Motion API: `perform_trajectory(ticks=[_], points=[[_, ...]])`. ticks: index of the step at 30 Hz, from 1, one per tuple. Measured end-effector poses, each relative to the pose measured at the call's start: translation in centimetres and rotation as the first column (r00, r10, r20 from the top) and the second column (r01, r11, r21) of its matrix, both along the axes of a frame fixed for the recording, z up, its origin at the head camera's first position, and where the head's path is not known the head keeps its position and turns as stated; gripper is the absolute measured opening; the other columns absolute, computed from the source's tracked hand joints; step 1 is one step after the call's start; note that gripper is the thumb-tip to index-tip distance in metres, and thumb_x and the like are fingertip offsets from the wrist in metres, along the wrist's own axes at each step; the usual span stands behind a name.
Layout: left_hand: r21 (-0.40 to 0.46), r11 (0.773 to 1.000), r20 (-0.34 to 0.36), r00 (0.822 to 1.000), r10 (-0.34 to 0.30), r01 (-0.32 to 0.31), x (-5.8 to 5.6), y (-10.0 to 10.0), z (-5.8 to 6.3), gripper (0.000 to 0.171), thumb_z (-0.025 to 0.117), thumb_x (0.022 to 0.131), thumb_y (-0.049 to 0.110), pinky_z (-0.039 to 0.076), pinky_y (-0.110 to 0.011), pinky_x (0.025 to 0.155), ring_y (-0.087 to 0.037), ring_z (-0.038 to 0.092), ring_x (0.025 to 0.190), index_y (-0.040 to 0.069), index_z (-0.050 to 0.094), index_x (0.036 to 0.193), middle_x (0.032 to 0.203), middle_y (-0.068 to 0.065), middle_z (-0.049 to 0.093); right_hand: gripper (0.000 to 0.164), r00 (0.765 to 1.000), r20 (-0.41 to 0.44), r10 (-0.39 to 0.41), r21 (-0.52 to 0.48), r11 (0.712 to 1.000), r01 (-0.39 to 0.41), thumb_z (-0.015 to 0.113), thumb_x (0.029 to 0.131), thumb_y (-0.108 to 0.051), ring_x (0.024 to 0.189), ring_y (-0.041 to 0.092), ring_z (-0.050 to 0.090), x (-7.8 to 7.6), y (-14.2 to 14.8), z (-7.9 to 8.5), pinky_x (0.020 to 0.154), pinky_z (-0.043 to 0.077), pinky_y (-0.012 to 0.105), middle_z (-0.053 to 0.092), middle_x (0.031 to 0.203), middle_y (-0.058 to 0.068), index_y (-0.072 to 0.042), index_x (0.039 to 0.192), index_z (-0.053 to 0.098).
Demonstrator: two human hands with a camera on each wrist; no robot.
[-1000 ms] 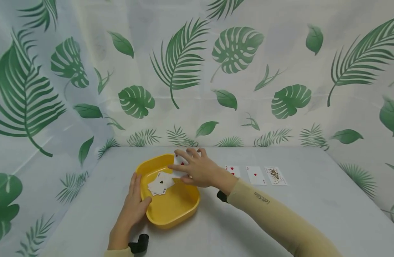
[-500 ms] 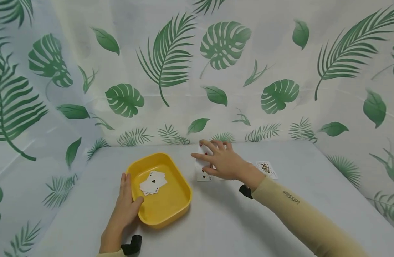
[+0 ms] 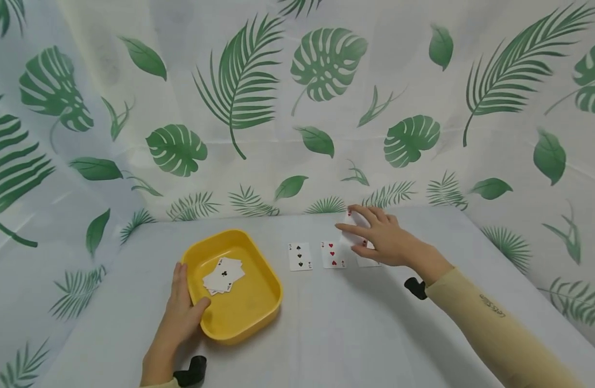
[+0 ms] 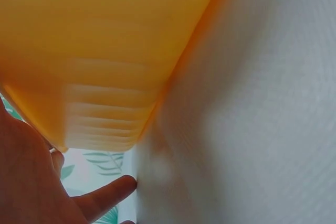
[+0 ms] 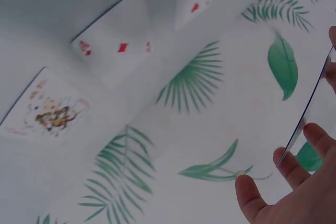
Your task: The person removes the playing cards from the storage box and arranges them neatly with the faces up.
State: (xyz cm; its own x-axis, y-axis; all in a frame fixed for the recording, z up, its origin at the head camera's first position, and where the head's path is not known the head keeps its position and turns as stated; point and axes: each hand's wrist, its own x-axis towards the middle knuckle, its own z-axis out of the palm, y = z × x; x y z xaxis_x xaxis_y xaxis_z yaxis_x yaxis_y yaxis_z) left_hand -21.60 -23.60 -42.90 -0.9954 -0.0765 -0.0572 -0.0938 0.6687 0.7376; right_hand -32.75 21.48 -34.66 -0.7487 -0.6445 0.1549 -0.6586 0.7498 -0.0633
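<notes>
My left hand (image 3: 178,310) holds the left rim of a yellow plastic tray (image 3: 265,318), thumb over the edge and fingers along the outer wall. A small pile of white playing cards (image 3: 224,274) lies inside, an ace of clubs on top. My right hand (image 3: 386,237) holds a playing card (image 3: 354,222) tilted up between its fingers, above the row on the table. In the right wrist view that card (image 5: 308,103) shows nearly edge-on. Beneath and beside the hand lie a three of hearts (image 3: 332,254) and an ace of diamonds (image 5: 122,45).
A three of spades (image 3: 300,256) begins the row at the left. A joker card (image 5: 52,111) lies past the ace of diamonds, covered by the hand in the head view. A leaf-patterned curtain (image 3: 258,178) stands behind the pale table (image 3: 336,334).
My right hand has carried its card rightward from over the tray, past the threes, to over the ace of diamonds. The left hand keeps its hold on the tray; the head view has turned right.
</notes>
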Motion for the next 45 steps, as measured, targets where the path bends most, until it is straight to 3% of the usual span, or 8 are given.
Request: perform_trajectory(ticks=[7,13,21,30,45], points=[[-0.008,1.0,0.005,1.0,0.007,-0.007,-0.1,0.0,-0.3,0.097,0.054,0.093,0.017,0.012,-0.062,0.116,-0.042,0.001,0.151,0.01,-0.015,0.16,0.166,-0.009,-0.022,0.062,0.997,0.071,0.025,-0.055,0.998,-0.021,0.076,0.089,-0.022,0.142,0.046,0.024,0.1,3.4,-1.1,0.098,0.033,0.074,0.023,0.161,0.016,-0.023,0.147,0.054],[-0.007,1.0,-0.008,1.0,0.006,-0.006,-0.2,0.2,-0.4,0.097,0.054,0.092,0.017,0.011,-0.062,0.116,-0.043,0.002,0.151,0.009,-0.014,0.16,0.166,-0.011,-0.021,0.071,0.988,0.157,-0.007,-0.067,0.998,0.018,0.079,0.085,-0.01,0.142,0.045,0.024,0.3,6.0,-2.2,0.097,0.046,0.063,0.029,0.157,0.021,-0.021,0.149,0.05],[-0.017,1.0,-0.009,1.0,0.001,-0.002,-0.2,0.3,-0.3,0.097,0.055,0.092,0.018,0.011,-0.062,0.116,-0.044,0.002,0.151,0.009,-0.014,0.16,0.166,-0.011,-0.02,0.076,0.969,0.238,-0.059,-0.037,0.997,0.07,0.078,0.082,-0.002,0.136,0.046,0.034,0.6,8.3,-3.0,0.091,0.051,0.055,0.028,0.154,0.026,-0.014,0.15,0.046],[-0.031,0.999,0.025,1.0,0.009,-0.008,-0.3,0.1,-0.3,0.098,0.054,0.092,0.018,0.011,-0.062,0.116,-0.044,0.001,0.151,0.009,-0.015,0.16,0.166,-0.011,-0.022,0.077,0.96,0.243,-0.137,0.038,0.991,0.131,0.08,0.08,-0.004,0.127,0.049,0.047,0.1,9.9,-4.3,0.093,0.04,0.074,0.032,0.153,0.025,-0.015,0.149,0.048],[-0.035,0.999,0.006,1.0,0.015,-0.015,-0.2,0.0,-0.2,0.098,0.055,0.091,0.018,0.012,-0.065,0.115,-0.047,0.003,0.15,0.008,-0.014,0.16,0.166,-0.014,-0.021,0.074,0.953,0.248,-0.177,0.061,0.984,0.167,0.079,0.081,-0.006,0.138,0.051,0.03,-0.9,11.4,-4.7,0.095,0.03,0.08,0.036,0.153,0.023,-0.013,0.148,0.047]])
